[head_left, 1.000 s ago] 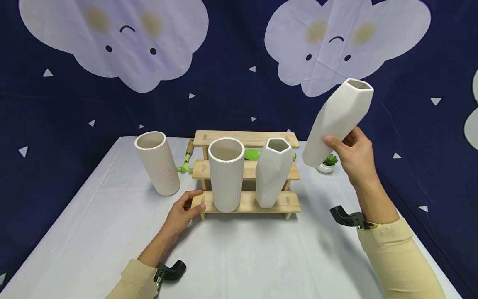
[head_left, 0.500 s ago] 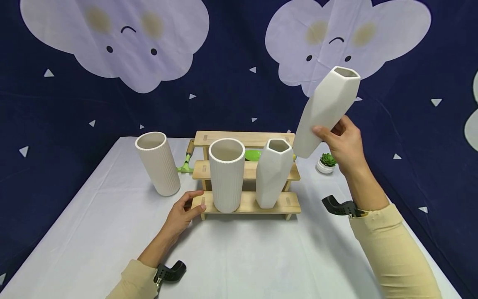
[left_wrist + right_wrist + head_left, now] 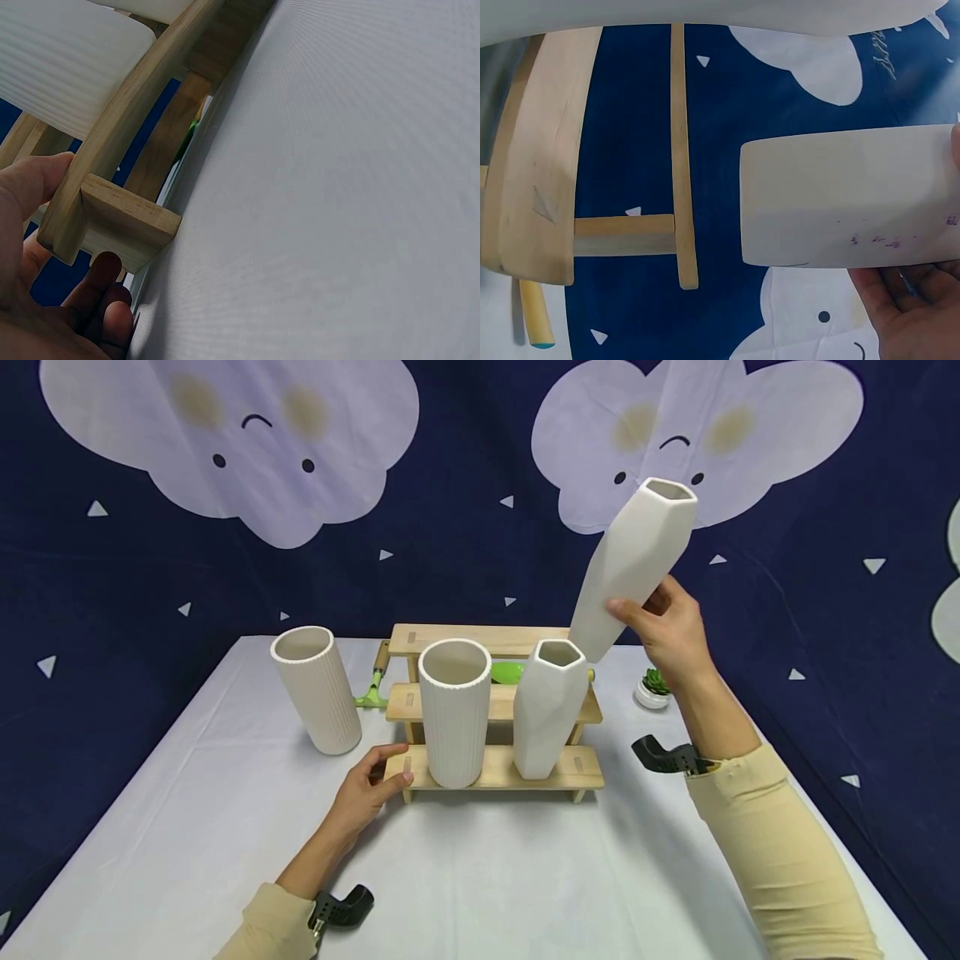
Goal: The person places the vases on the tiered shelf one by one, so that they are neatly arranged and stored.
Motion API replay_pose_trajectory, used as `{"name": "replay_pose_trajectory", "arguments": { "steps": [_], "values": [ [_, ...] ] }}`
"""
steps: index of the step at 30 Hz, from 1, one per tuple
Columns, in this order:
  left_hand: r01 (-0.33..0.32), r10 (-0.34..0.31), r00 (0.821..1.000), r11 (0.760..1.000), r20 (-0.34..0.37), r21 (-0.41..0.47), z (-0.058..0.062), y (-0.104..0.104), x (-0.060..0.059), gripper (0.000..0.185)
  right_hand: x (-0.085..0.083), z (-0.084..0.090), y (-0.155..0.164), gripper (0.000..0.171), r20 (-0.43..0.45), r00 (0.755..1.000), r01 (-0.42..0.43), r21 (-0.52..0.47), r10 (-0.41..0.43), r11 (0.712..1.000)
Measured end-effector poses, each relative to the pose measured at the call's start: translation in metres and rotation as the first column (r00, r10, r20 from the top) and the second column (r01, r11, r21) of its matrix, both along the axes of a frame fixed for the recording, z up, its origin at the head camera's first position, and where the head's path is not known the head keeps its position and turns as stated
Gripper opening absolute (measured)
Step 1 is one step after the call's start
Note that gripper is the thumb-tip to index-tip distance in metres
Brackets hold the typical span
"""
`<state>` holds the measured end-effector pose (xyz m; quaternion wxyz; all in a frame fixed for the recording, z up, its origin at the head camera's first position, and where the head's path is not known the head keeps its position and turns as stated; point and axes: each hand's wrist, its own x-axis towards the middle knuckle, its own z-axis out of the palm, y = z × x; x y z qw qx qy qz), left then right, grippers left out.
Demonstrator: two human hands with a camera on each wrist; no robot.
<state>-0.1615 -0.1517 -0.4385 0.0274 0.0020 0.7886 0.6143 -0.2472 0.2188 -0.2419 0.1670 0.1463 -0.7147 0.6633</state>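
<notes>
Head view:
Right hand (image 3: 671,631): fingers curled round the lower part of the tall faceted vase (image 3: 633,564), held in the air, tilted, mouth up and away from the grip.
Below the grip: top step of the wooden stepped rack (image 3: 495,710), its base hanging just above the step's right end.
Left hand (image 3: 367,789): relaxed, fingers resting against the rack's lower left corner, clamped on nothing.
Beside that hand: ribbed vase (image 3: 453,710) and short faceted vase (image 3: 549,706) on the bottom step; second ribbed vase (image 3: 315,687) on the table (image 3: 225,827), apart from it.

Left wrist view:
Left hand (image 3: 45,270): thumb and fingers either side of the rack corner (image 3: 112,217), steadying it.

Right wrist view:
Tall faceted vase (image 3: 847,195): base end clear of the palm, above the rack.

Doing it well: likely bring the vase upright before lowering, base flat on the step, clear of the short faceted vase; keep the rack braced.
</notes>
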Motion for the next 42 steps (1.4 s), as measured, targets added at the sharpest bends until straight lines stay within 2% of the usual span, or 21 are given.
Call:
{"name": "replay_pose_trajectory", "arguments": {
  "steps": [24, 42],
  "values": [
    [0.004, -0.003, 1.000, 1.000, -0.005, 0.015, -0.001, 0.000, 0.000, 0.049, -0.028, 0.006, -0.025, 0.051, 0.020, 0.994, -0.110, 0.000, 0.110, 0.994],
    [0.003, -0.003, 1.000, 1.000, -0.006, 0.008, -0.001, 0.000, 0.000, 0.049, -0.045, 0.002, -0.038, 0.052, 0.056, 0.991, -0.124, 0.071, 0.120, 0.990]
  ]
}}
